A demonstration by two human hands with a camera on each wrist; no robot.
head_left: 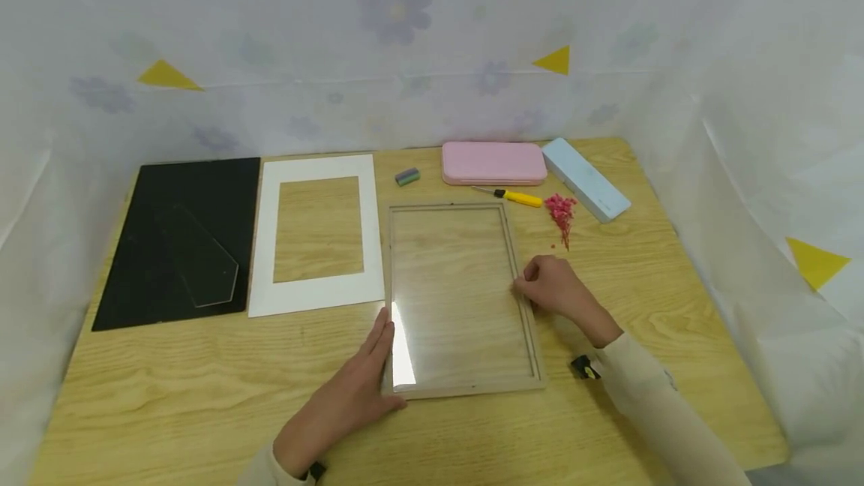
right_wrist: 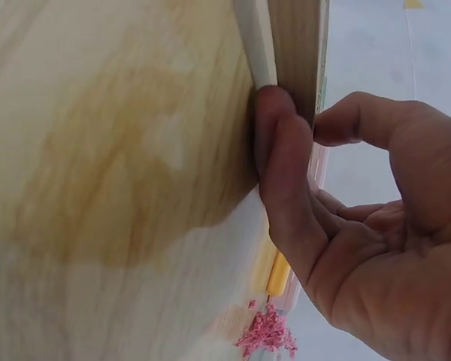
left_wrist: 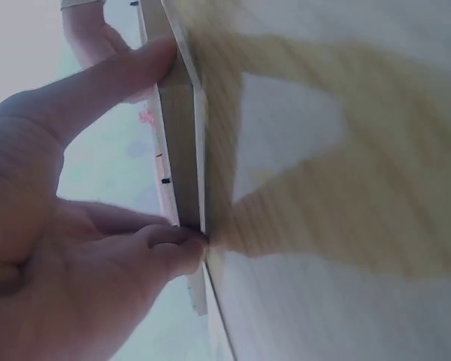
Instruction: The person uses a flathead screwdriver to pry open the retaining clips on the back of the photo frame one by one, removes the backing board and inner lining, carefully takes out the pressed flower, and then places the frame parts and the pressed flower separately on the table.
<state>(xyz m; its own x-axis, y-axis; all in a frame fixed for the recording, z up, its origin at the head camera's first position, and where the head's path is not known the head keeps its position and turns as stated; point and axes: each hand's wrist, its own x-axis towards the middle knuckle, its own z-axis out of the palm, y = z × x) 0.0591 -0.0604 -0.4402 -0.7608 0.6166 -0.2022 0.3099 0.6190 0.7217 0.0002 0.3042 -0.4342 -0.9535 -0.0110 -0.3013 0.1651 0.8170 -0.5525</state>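
Observation:
A light wooden picture frame [head_left: 466, 391] with a clear pane [head_left: 452, 291] lies in the middle of the table, a bright reflection at its lower left. My left hand [head_left: 351, 388] holds its near left corner, fingers along the left side and thumb [left_wrist: 146, 68] against the near side. At the right side, my right hand [head_left: 556, 287] pinches the rail; in the right wrist view the fingertips [right_wrist: 274, 128] are tucked at its lower edge, with the thumb [right_wrist: 338, 124] against the other side. A white mat board [head_left: 313, 292] with a rectangular opening lies left of the frame.
A black backing board [head_left: 155, 246] with a stand leg lies far left. Behind the frame are a small dark and green block [head_left: 408, 177], a pink case [head_left: 494, 162] and a yellow-handled screwdriver [head_left: 520, 198]. Pink dried flowers [head_left: 561, 210] and a pale blue box [head_left: 586, 178] lie right.

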